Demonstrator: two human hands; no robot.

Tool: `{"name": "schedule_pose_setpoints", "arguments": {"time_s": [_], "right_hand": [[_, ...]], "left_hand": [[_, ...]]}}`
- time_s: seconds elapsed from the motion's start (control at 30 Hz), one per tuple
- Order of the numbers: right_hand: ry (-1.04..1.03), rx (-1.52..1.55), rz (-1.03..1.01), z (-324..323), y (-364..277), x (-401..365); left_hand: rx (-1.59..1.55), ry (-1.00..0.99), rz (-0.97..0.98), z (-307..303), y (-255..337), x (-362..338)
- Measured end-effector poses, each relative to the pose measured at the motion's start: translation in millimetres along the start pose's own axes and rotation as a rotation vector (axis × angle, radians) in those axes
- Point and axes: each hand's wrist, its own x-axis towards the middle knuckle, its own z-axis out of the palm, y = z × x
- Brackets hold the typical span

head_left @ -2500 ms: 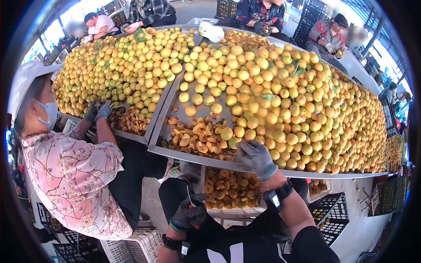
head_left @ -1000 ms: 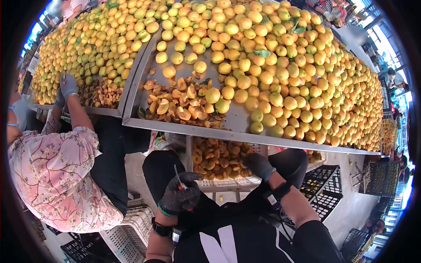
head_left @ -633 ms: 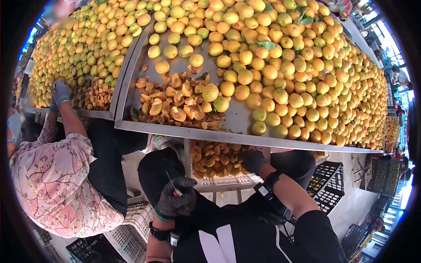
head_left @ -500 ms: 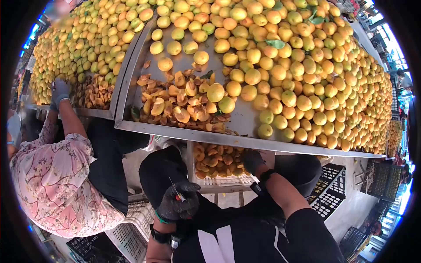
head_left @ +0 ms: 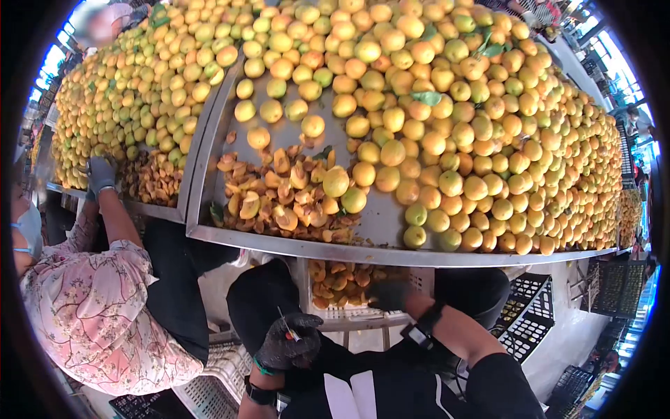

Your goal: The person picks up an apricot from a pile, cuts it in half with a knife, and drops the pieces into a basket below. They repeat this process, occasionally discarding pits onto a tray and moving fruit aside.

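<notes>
My left hand (head_left: 289, 342), in a dark glove, is closed around a small thin-bladed knife (head_left: 285, 318) above my lap. Its narrow metal blade points up, and a bit of red shows near the fingers. My right hand (head_left: 391, 295), also in a dark glove, reaches down at the right side of a light plastic crate (head_left: 335, 313) of cut apricots (head_left: 336, 281) under the table edge. Its fingers are blurred and partly hidden, so I cannot see whether they hold anything.
A metal-rimmed table (head_left: 293, 246) bears whole apricots (head_left: 474, 133) and a heap of cut pieces (head_left: 279, 192). A divider (head_left: 204, 150) separates a co-worker's section. That person's gloved hand (head_left: 101, 173) is at the fruit. A black crate (head_left: 523, 314) stands right.
My right hand has moved left and down over the crate. The table sits slightly lower in view. My left hand keeps the knife. The co-worker's hand has shifted slightly down.
</notes>
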Motion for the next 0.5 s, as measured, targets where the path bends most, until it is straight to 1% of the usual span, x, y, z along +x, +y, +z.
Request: {"name": "schedule_pose_setpoints", "arguments": {"time_s": [0.03, 0.07, 0.13, 0.2, 0.27, 0.33, 0.4, 0.47, 0.5], "right_hand": [[0.013, -0.093, -0.148, -12.5, -18.1, -6.0], [0.119, 0.229, -0.302, -7.5, -23.4, -18.4], [0.269, 0.320, -0.470, -70.2, -70.1, -60.2], [0.610, 0.153, -0.490, -120.4, -89.9, -76.8], [0.892, 0.179, -0.266, -160.5, -91.3, -70.3], [1.014, 0.020, 0.003, -197.0, -99.2, -54.1], [1.029, -0.060, -0.020, -206.5, -77.5, -11.2], [1.041, -0.135, -0.041, -219.9, -80.2, -1.6], [0.949, -0.077, 0.048, -225.7, -86.8, -5.2]], "left_hand": [[0.011, -0.017, 0.015, 1.2, -0.3, 0.2], [0.029, -0.020, 0.030, 2.7, -0.6, 0.3], [0.054, -0.032, 0.057, 4.4, -2.0, -0.2], [-0.064, -0.103, 0.048, 5.2, -3.8, 0.6], [-0.038, -0.114, 0.059, 6.6, -5.1, 2.3], [-0.007, -0.124, 0.069, 8.7, -3.2, 3.7], [0.005, -0.084, 0.010, 10.3, -2.1, 3.5], [0.010, -0.087, 0.025, 8.2, -4.0, 3.6], [0.001, -0.084, 0.021, 7.9, -5.1, 2.7]]}}
